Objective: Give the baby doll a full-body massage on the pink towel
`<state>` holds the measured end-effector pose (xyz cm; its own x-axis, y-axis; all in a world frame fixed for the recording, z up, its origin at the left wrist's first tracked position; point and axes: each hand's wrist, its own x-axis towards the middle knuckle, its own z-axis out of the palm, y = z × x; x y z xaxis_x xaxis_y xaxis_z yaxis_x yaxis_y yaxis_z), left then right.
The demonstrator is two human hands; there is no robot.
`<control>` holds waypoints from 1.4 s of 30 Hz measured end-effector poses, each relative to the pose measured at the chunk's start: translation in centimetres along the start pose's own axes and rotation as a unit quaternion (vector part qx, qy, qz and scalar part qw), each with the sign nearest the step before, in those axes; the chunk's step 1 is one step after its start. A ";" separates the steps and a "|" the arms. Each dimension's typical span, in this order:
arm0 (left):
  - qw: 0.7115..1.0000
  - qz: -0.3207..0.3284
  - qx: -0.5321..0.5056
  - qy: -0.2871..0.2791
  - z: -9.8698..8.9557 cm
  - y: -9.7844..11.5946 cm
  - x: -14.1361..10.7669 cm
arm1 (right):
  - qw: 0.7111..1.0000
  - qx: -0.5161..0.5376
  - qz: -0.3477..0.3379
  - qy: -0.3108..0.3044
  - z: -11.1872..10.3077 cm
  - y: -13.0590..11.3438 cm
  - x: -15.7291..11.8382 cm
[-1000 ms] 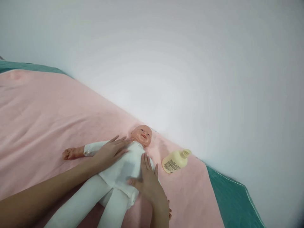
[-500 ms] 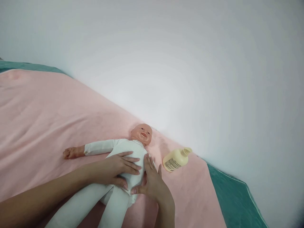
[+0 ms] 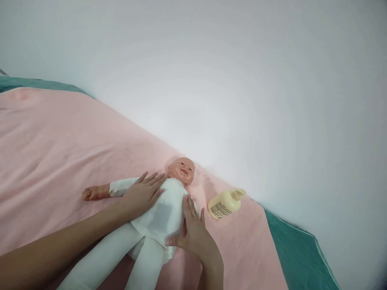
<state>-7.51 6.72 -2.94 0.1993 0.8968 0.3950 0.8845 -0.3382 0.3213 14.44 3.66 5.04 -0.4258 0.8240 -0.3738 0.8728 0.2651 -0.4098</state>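
Observation:
A baby doll (image 3: 163, 213) with a white cloth body lies on its back on a pink cloth (image 3: 90, 137), its head toward the wall. Across the doll's shoulder and upper chest, at the image left, rests my left hand (image 3: 143, 196), fingers stretched and pointing toward the neck. My right hand (image 3: 195, 233) lies against the opposite side of the torso, thumb apart from its fingers. A greyish patch shows on the doll's belly between the hands. The doll's other arm is mostly hidden by my right hand.
A pale yellow pump bottle (image 3: 224, 204) stands on the pink cloth to the right of the doll. Green covering (image 3: 302, 249) shows beyond the cloth at the right and far left. A plain pale wall (image 3: 211, 80) rises behind.
My left hand has moved from the doll's belly up to its shoulder, uncovering the greyish patch. My right hand has stayed at the doll's side.

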 end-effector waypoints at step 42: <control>0.998 -0.011 0.050 -0.034 0.2 -3.5 0.3 | 0.996 0.060 0.058 0.034 -0.5 1.5 -0.2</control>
<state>-10.46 8.26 -4.15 0.2048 0.9217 0.3294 0.9260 -0.2915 0.2400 15.95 4.17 4.89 -0.3029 0.8786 -0.3692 0.8790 0.1078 -0.4645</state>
